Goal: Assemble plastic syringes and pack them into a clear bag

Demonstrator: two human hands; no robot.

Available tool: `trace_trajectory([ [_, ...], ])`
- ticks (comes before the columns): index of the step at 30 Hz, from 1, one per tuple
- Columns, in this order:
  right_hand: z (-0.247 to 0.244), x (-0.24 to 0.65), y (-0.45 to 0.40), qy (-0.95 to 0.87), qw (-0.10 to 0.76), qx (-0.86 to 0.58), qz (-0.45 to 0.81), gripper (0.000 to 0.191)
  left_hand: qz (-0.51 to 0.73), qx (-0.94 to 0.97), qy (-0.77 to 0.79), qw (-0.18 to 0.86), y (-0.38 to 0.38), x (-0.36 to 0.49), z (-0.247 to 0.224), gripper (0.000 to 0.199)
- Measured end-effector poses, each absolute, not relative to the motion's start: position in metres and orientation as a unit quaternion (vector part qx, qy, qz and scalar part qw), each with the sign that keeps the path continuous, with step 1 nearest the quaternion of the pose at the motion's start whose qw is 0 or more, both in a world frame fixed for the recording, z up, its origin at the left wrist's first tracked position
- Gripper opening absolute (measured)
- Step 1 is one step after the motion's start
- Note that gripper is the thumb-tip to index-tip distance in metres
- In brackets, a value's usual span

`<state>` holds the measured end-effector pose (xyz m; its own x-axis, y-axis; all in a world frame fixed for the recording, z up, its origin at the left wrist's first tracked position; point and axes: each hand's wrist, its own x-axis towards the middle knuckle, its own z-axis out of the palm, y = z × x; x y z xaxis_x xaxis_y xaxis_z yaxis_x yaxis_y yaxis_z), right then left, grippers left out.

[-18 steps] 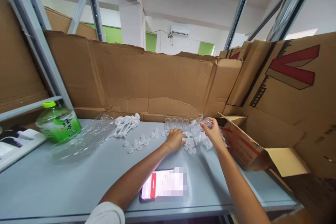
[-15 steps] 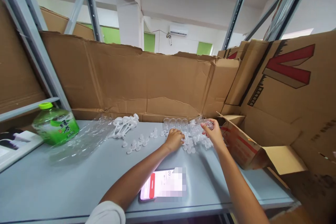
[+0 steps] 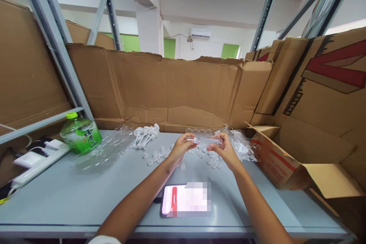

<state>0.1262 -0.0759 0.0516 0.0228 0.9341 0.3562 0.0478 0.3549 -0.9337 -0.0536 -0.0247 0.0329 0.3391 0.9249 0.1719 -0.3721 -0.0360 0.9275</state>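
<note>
Clear tube held level above the desk, near its far edge, gripped at both ends: left hand pinched on the left end, right hand on the right. Whether a cap is going on, cannot tell. Loose white caps lie scattered below the hands; more clear tubes stand at the far edge. Judged: many caps still loose, so much remains. Phone at the near edge; green bottle far left.
</note>
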Motion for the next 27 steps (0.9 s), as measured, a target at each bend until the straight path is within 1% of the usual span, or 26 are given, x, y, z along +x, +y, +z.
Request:
trace_trajectory([
  [4, 0.052, 0.114, -0.077, -0.637, 0.534, -0.445, 0.332, 0.040, 0.488, 0.513, 0.242, 0.664, -0.029, -0.072, 0.033, 0.033],
  [8, 0.052, 0.109, -0.078, -0.680, 0.484, -0.448, 0.321, 0.040, 0.498, 0.538, 0.278, 0.620, -0.031, -0.084, 0.031, 0.040],
  [12, 0.053, 0.107, -0.079, -0.689, 0.473, -0.438, 0.332, 0.037, 0.472, 0.590, 0.292, 0.587, -0.036, -0.093, 0.034, 0.035],
  [16, 0.057, 0.109, -0.080, -0.692, 0.441, -0.426, 0.380, 0.038, 0.449, 0.611, 0.287, 0.586, -0.040, -0.097, 0.034, 0.032],
  [19, 0.059, 0.110, -0.078, -0.697, 0.440, -0.403, 0.399, 0.039, 0.464, 0.614, 0.288, 0.570, -0.044, -0.096, 0.028, 0.028],
  [21, 0.057, 0.110, -0.074, -0.682, 0.460, -0.403, 0.402, 0.039, 0.502, 0.632, 0.297, 0.511, -0.048, -0.095, 0.023, 0.024],
  [23, 0.053, 0.108, -0.069, -0.652, 0.475, -0.410, 0.426, 0.037, 0.531, 0.676, 0.308, 0.408, -0.052, -0.096, 0.018, 0.017],
  [25, 0.047, 0.105, -0.066, -0.617, 0.482, -0.406, 0.473, 0.034, 0.527, 0.737, 0.296, 0.302, -0.056, -0.099, 0.013, 0.011],
  [27, 0.041, 0.101, -0.064, -0.579, 0.484, -0.395, 0.524, 0.029, 0.499, 0.789, 0.270, 0.237, -0.058, -0.103, 0.009, 0.013],
])
